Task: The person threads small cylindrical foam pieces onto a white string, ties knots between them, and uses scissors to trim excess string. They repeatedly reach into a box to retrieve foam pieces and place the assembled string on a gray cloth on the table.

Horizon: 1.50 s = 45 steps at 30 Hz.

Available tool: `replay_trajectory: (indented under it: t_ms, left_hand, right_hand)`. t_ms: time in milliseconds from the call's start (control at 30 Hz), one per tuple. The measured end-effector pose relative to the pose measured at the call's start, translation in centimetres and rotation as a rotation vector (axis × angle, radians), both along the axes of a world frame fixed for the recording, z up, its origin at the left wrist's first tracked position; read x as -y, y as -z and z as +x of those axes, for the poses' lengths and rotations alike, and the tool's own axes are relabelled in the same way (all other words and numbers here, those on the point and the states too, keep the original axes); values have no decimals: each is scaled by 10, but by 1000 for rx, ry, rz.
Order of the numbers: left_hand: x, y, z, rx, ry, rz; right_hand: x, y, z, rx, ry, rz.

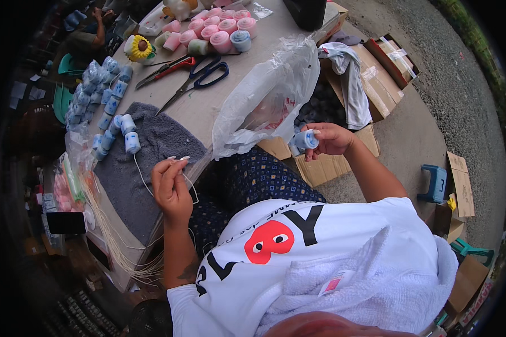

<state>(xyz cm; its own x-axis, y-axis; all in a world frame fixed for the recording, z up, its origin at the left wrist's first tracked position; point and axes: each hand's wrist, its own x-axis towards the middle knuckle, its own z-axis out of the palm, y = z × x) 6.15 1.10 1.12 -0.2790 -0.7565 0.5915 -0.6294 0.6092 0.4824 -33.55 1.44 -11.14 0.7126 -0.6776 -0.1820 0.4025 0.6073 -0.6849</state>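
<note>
My left hand (171,190) is raised over the table's near edge, its fingertips pinched on a thin white cord (143,178). One stretch of this cord runs to a short row of blue-and-white cylinders (131,142) lying on a dark grey towel (130,194); another hangs in a loop below my fingers. Between thumb and fingers of my right hand (332,140) are small blue-and-white cylinders (305,141), held beside a clear plastic bag (253,112). Their exact number is partly hidden by the hand. More such cylinders (87,92) are heaped at the table's left side.
Red-handled cutters (168,70) and dark-blue-handled scissors (195,82) lie beyond the towel. Pink rolled pieces (222,40) stand at the far side. A bundle of pale cords (109,230) and a phone (66,223) are at left. Open cardboard boxes (379,84) stand at right, near a blue stool (432,182).
</note>
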Motion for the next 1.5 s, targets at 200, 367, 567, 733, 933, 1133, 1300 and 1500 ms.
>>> replay_trajectory:
  t_ms: [200,367,567,733,933,1133,1300,1500]
  left_hand:
    - [-37,-29,-16,72,142,69]
    - [-62,-35,17,-107,41,10]
    - [-90,-39,63,-76,-239,-91]
    - [-78,-29,84,-229,-294,-34]
    - [-69,-28,68,-115,-125,97]
    - [-49,-43,14,-67,106,27]
    - [-47,-55,-12,-567,348,506]
    - [6,-31,-64,-551,531,968]
  right_hand:
    - [15,-102,139,-48,-215,-184]
    - [12,-151,219,-100,-294,-401]
    - [13,-167,261,-463,-16,-852]
    - [23,-175,218,-763,405,-1174]
    - [65,-94,34,-1465,1067,-1189]
    - [44,71,-181,-1801,1160,-22]
    - [34,133,-144,-2050,588,209]
    - [46,144,-162,-1755,1113,-91]
